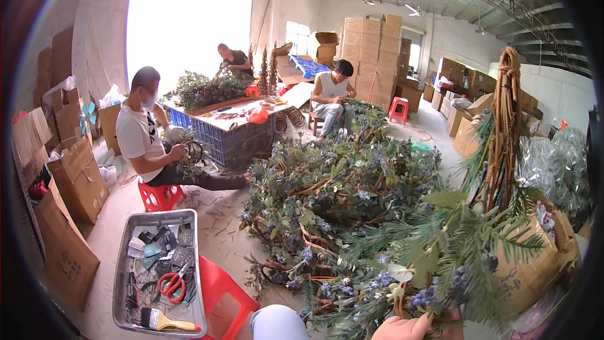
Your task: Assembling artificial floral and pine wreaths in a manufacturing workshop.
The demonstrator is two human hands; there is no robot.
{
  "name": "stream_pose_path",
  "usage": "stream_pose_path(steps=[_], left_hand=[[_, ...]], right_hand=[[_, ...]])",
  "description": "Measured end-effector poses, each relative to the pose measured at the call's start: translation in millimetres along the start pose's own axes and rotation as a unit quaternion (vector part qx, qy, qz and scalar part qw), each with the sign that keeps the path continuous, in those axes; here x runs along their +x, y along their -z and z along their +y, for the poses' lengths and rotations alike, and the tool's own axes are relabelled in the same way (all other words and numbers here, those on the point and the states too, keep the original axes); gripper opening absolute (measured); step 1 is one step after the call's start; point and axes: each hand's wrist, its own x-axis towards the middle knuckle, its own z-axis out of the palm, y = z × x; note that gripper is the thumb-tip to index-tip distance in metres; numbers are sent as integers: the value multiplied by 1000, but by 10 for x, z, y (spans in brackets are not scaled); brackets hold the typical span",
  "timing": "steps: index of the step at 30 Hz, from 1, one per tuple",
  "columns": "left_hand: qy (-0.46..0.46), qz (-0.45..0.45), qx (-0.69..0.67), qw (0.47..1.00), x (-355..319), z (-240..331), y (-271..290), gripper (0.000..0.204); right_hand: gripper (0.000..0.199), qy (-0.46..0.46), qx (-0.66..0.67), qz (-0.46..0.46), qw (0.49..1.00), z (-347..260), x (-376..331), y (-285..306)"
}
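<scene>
At the lower right edge my left hand (402,327) is closed, thumb and fingers pinching the stems of an artificial berry spray (425,296) with blue berries and green leaves. My right hand (450,326) is close beside it, its fingers mostly hidden behind pine needles. Just above both hands rises a tall upright bundle of brown twigs (501,138), bound at its top and dressed with artificial pine sprigs (478,245) around its lower part. A large heap of artificial greenery (340,189) with blue berries and brown twigs spreads ahead and to the left of my hands.
A grey tray (119,277) with red-handled scissors (173,283) and a paintbrush (165,321) rests near a red stool (220,289). Three people sit working beyond, the nearest person (141,132) at left. A blue crate table (220,145), cardboard boxes (535,264) and clear plastic wrap (560,164) stand around.
</scene>
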Motion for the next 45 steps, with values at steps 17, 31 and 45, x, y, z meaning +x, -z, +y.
stream_pose_path(steps=[17,31,45], left_hand=[[-80,-58,131,986,-54,82,-41,55],[77,-44,72,993,-535,-576,397,35],[281,-85,-12,956,-892,-1096,-194,45]], right_hand=[[61,141,-117,-31,983,180,16,31],[44,-76,229,132,962,-125,290,-52],[37,-8,205,178,962,-75,381,-101]])
